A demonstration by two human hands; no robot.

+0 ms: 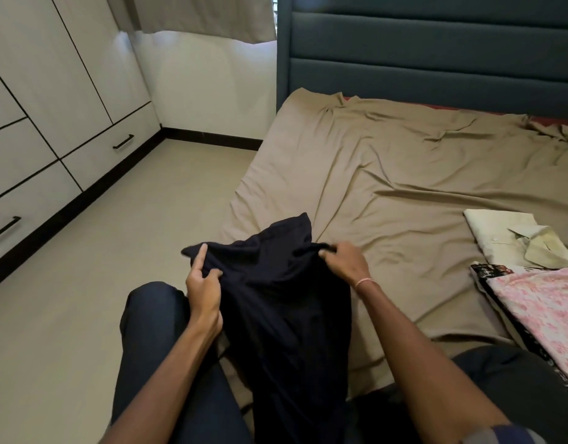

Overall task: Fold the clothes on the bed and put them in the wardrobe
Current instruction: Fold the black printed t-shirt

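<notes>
The dark garment is held up at its top edge by both hands, over the near corner of the bed; the left hand pinches a fold of the cloth between thumb and curled fingers, its index finger stretched up along the left corner; the right hand is closed on the right end of the same edge, fingertips tucked into the fabric, a thin band at the wrist; between the two grips the edge sags a little, and a flap of the cloth stands up behind it; the rest hangs down between the forearms and over the person's lap, its lower part lost against dark trousers, so its end cannot be told.

Beneath and beyond lies a tan bedsheet, wrinkled, with a bare stretch just past the garment; to the right, well apart from the hands, a folded cream shirt lies flat with its collar showing; just nearer, touching or overlapping its edge, a pink flowered cloth rests over a black-and-white patterned piece; a dark padded headboard rises at the far end.

On the left, across a strip of pale floor, stands the wardrobe, its doors and drawers shut; nothing lies on the floor between the person's knee and it.
</notes>
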